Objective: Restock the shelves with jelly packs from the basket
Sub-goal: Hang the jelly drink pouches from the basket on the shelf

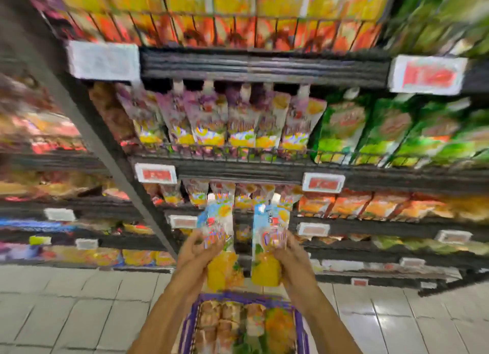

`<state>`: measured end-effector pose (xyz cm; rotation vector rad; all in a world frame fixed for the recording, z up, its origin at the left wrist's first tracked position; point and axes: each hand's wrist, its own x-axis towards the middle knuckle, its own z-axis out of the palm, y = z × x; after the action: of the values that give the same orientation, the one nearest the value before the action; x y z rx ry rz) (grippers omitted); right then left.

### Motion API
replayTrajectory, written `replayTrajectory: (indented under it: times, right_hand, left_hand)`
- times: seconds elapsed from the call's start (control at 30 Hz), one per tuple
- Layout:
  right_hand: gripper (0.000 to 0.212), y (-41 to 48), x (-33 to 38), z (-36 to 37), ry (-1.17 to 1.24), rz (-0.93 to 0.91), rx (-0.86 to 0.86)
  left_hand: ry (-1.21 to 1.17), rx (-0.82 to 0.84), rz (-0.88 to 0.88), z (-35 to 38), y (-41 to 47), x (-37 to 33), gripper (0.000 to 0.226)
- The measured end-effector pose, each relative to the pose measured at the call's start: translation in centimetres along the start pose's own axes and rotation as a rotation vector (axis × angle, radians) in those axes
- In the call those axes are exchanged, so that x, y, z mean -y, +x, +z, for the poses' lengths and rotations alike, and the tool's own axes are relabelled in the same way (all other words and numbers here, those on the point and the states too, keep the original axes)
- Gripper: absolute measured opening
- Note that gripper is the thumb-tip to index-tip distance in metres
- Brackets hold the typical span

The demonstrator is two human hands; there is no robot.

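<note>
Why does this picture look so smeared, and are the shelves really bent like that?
Head view: motion blur smears nearly everything; the price tag is unreadable, and the jelly pack in the left hand and the second jelly pack in the right hand are soft too. Head view: the wide-angle lens bows the shelf rail; it is likely straight.

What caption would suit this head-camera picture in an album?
The left hand grips the left pack, right hand the right pack, facing the shelves, above the basket.
</note>
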<state>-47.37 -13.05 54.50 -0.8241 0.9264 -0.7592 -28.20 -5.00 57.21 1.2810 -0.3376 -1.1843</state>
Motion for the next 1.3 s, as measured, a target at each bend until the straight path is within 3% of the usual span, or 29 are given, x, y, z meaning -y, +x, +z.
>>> replayTrajectory:
  times: [0.07, 0.17, 0.27, 0.4, 0.47, 0.57, 0.8, 1.03, 1.13, 1.3]
  right_hand:
    - [0.044, -0.8, 4.7, 2.5, -0.024, -0.11, 0.05]
    - [0.035, -1.6, 11.3, 6.1, -0.101, -0.269, 0.101]
    - [0.049, -2.6, 17.3, 9.4, -0.211, -0.425, 0.145]
    - [0.047, -3.8, 23.3, 12.7, -0.268, -0.577, 0.23]
    - [0.071, -4.1, 25.6, 14.0, -0.251, -0.62, 0.22]
    - [0.098, -5.0, 28.7, 16.1, -0.181, -0.637, 0.21]
    - [0.058, -8.3, 35.9, 18.0, -0.143, -0.855, 0.25]
    - [0.044, -11.4, 42.5, 19.1, -0.134, -0.954, 0.265]
    - [0.031, -11.9, 44.3, 19.4, -0.181, -1.003, 0.229]
    - [0.029, -12.5, 46.0, 19.5, -0.334, -1.139, 0.1]
  left_hand:
    - [0.024, -0.008, 0.134, 0.6, -1.2, -5.3, 0.041]
    - [0.058, 0.001, 0.296, 1.5, -2.8, -12.4, 0.034]
    - [0.08, 0.055, 0.416, 2.4, -5.0, -18.9, 0.047]
    - [0.169, 0.13, 0.52, 3.6, -7.6, -26.2, 0.058]
    - [0.212, 0.124, 0.579, 4.4, -8.8, -29.1, 0.048]
    - [0.291, 0.124, 0.672, 5.5, -10.4, -32.5, 0.009]
    - [0.442, 0.074, 0.849, 7.8, -13.6, -39.0, 0.007]
    - [0.5, 0.104, 1.177, 13.6, -16.4, -46.9, 0.005]
    - [0.484, 0.106, 1.193, 16.6, -16.1, -50.7, 0.011]
    - [0.422, 0.064, 1.202, 20.3, -14.4, -54.9, 0.031]
